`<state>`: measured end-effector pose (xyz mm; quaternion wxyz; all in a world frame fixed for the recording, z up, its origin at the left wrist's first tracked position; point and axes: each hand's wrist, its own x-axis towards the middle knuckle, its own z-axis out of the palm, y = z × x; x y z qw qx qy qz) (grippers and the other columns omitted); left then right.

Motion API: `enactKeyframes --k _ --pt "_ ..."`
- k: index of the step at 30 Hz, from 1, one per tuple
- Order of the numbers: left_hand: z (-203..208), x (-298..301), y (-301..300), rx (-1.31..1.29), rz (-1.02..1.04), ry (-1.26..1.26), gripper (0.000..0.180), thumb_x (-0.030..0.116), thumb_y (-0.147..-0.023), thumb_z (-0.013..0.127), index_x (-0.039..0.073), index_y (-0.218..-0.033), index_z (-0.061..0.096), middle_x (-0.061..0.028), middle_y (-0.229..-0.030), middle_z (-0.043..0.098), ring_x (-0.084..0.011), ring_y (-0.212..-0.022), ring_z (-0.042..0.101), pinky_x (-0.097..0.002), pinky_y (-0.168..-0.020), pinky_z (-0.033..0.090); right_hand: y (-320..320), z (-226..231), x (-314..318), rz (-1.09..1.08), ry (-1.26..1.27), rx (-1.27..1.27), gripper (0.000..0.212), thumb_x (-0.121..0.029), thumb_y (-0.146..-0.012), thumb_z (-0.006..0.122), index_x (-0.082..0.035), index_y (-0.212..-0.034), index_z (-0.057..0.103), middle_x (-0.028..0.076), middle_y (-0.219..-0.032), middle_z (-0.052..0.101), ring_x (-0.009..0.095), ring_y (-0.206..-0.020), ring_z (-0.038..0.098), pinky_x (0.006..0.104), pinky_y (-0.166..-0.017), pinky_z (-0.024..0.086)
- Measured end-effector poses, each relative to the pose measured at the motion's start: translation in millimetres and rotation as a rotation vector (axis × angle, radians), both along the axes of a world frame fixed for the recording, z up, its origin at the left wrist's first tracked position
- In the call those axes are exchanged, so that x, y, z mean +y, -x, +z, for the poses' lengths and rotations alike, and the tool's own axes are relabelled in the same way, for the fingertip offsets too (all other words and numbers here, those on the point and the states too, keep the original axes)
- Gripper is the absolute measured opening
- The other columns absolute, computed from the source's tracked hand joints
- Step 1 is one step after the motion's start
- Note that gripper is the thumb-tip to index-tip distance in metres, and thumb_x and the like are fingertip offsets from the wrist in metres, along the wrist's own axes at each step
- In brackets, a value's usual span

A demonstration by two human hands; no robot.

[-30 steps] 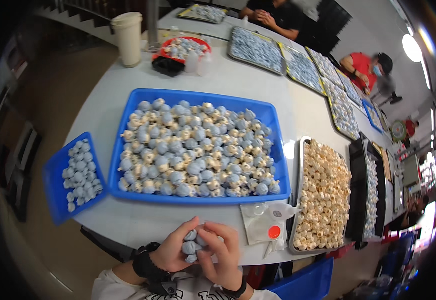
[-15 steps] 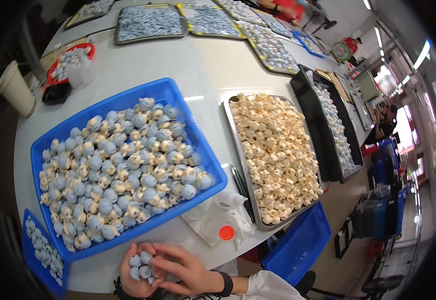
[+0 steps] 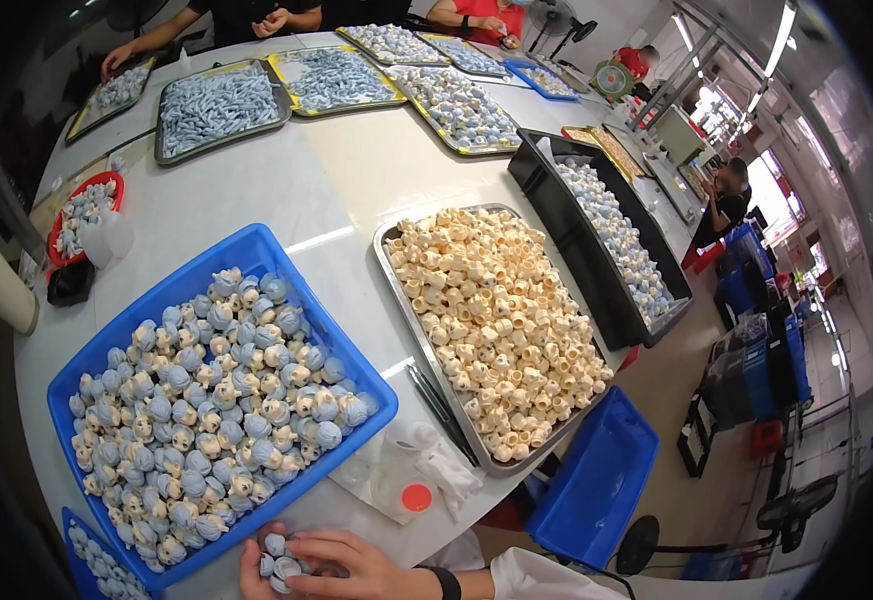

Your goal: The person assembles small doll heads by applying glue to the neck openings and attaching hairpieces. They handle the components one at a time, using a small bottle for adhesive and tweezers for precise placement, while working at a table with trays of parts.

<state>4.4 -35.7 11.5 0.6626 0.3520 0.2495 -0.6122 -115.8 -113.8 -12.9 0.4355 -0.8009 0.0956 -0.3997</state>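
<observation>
My left hand, at the lower edge, is cupped around several small grey-blue hollow shell-like hair pieces. My right hand meets it from the right, its fingers and thumb closing on one of these pieces at the left palm. Part of both hands is cut off by the lower edge. Just beyond them stands a large blue bin full of small cream doll heads with grey-blue hair. A smaller blue tray at the lower left holds more loose grey-blue pieces.
Right of the bin, a metal tray carries bare cream heads. Between them lie dark tweezers and a red-capped jar. Beyond are a black crate, a red bowl and filled trays. Co-workers sit at the far side.
The view has shifted, so the table's far side and co-workers show more. My hands sit lower in view, still together around the grey-blue pieces; the right fingers are more bent over them.
</observation>
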Motion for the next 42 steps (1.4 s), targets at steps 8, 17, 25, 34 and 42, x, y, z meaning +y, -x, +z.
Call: enactKeyframes --k 8,17,25,34,42 --pt "-15 9 -3 -0.022 -0.031 0.221 0.038 0.033 -0.093 0.036 0.005 -0.112 0.053 -0.0101 -0.093 0.061 -0.0210 -0.082 0.058 -0.0321 -0.071 0.049 -4 0 2 -0.051 0.023 -0.002 0.030 -0.015 -0.072 0.069 -0.007 -0.099 0.060 0.017 -0.110 0.052 0.035 -0.097 0.051 0.0415 -0.081 0.043" --pt "-30 8 -9 -0.013 -0.043 0.218 0.037 0.032 -0.092 0.038 0.005 -0.111 0.053 -0.0109 -0.096 0.060 -0.0233 -0.087 0.058 -0.0347 -0.077 0.048 -5 9 -4 -0.049 -0.009 0.015 0.036 -0.014 -0.070 0.070 -0.008 -0.103 0.056 0.015 -0.109 0.051 0.030 -0.093 0.052 0.0384 -0.078 0.043" --pt "-23 8 -7 -0.036 -0.031 0.190 0.037 0.033 -0.091 0.037 0.004 -0.107 0.054 -0.0108 -0.095 0.060 -0.0231 -0.088 0.058 -0.0351 -0.077 0.048 -6 6 -2 -0.016 -0.021 0.035 0.036 -0.014 -0.069 0.070 -0.007 -0.101 0.056 0.014 -0.110 0.051 0.030 -0.091 0.052 0.0375 -0.077 0.044" --pt "-28 12 -8 -0.007 -0.069 0.320 0.044 0.035 -0.092 0.037 0.005 -0.122 0.046 -0.0108 -0.108 0.056 -0.0222 -0.097 0.056 -0.0342 -0.084 0.046 -7 4 -1 -0.035 0.000 0.040 0.038 -0.014 -0.067 0.072 -0.007 -0.102 0.056 0.015 -0.112 0.051 0.031 -0.095 0.052 0.0381 -0.079 0.044" --pt "-22 6 -6 -0.116 -0.080 0.132 0.040 0.034 -0.092 0.038 0.007 -0.120 0.048 -0.0081 -0.099 0.060 -0.0182 -0.080 0.059 -0.0299 -0.064 0.047 -6 4 0 -0.039 -0.026 0.028 0.043 -0.014 -0.067 0.071 -0.008 -0.106 0.055 0.013 -0.113 0.051 0.031 -0.099 0.051 0.0386 -0.081 0.043"
